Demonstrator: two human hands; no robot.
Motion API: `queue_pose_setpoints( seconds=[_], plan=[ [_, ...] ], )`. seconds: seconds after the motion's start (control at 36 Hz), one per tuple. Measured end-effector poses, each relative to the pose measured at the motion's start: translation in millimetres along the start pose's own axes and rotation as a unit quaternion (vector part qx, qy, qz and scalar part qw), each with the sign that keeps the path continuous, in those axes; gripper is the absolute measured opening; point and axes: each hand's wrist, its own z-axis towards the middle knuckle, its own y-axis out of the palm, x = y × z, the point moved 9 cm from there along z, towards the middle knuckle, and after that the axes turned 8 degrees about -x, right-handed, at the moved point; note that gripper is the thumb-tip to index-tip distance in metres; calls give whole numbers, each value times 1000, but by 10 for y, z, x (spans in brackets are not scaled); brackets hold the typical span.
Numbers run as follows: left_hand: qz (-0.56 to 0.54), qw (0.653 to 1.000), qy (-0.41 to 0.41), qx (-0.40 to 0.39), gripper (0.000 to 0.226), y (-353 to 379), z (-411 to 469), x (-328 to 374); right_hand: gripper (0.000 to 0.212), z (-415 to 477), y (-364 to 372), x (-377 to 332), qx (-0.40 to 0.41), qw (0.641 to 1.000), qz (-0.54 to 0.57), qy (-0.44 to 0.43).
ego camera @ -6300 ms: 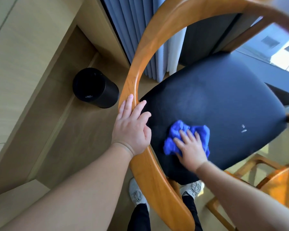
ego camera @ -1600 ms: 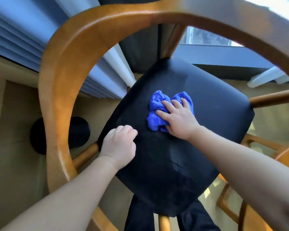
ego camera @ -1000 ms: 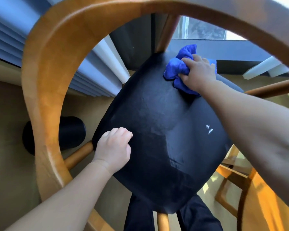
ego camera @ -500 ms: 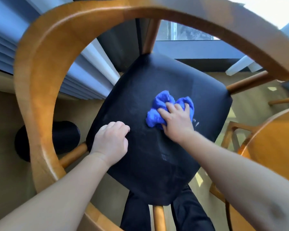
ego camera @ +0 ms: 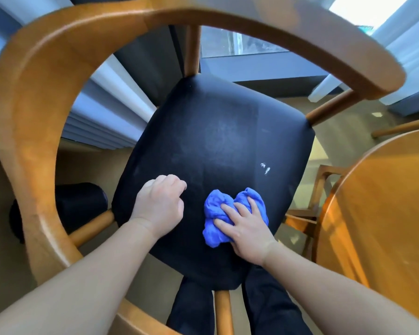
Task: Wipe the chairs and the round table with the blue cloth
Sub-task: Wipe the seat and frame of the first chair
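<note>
Nearest, below both wrists, the person's dark trousers (ego camera: pixel 194 313) stand against the near edge of the black seat (ego camera: pixel 215 131) of a chair. The right hand (ego camera: pixel 246 229) lies flat on the bunched blue cloth (ego camera: pixel 215 211), fingers spread and fairly straight, pressing it onto the seat's near right part. Just left of it the left hand (ego camera: pixel 160 204) rests on the seat in a loose fist, holding nothing. Beyond the right hand's fingertips, two small white flecks (ego camera: pixel 265 168) mark the dull, faintly streaked upholstery. To the right of the right hand is the round table (ego camera: pixel 385 213), orange wood. Left of the left hand, past the chair's curved wooden rail (ego camera: pixel 22 122), a black bin (ego camera: pixel 80 206) stands on the pale floor. Farthest from the hands hang blue-grey curtains (ego camera: pixel 102 110) and a bright window (ego camera: pixel 240 42).
</note>
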Motion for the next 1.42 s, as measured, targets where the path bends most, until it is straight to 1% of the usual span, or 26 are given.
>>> queue_pose_setpoints(
  seconds=[0.11,0.19,0.25,0.33,0.47,0.53,0.58,0.64,0.67,0.72,0.86,0.97,1.11,1.19,1.28,1.42],
  plan=[
    [2,1000,10,0,23,-6,71,67,51,161,-442,370,57,994,83,46],
    [1,1000,12,2,24,-9,123,102,49,367,-817,803,85,990,76,86],
    [-1,1000,12,3,24,-8,148,126,48,529,-970,1141,66,988,65,125],
    [-1,1000,14,8,25,-10,185,164,47,762,-1051,1630,5,982,18,187],
    [-1,1000,5,18,24,-10,291,164,38,1083,-1172,2056,-3,979,-15,201],
    [-1,1000,9,23,25,-10,336,185,36,1205,-1160,2158,-16,979,-11,204],
    [-3,1000,14,28,25,-9,372,206,37,1287,-1050,2249,-53,975,4,218],
    [-4,999,16,29,25,3,395,224,44,1280,-872,2318,-96,965,30,242],
    [-4,999,17,28,25,14,401,230,49,1256,-802,2331,-104,962,44,249],
    [-4,1000,19,24,24,46,401,241,52,1216,-762,2323,-89,964,44,246],
    [-12,999,17,30,26,69,388,223,42,1179,-824,2262,-30,971,13,237],
    [-9,999,18,25,26,69,391,218,39,1054,-764,2125,-13,975,-8,222],
    [-9,1000,15,15,26,86,404,224,40,778,-587,1886,-31,974,-24,225],
    [-7,1000,17,8,25,96,409,256,44,564,-455,1687,-41,969,-8,242],
    [-4,1000,19,1,24,78,417,291,47,252,-281,1383,-50,965,20,257],
    [-7,1000,26,-2,25,-6,424,369,52,-295,16,778,-61,962,34,263]
  ],
)
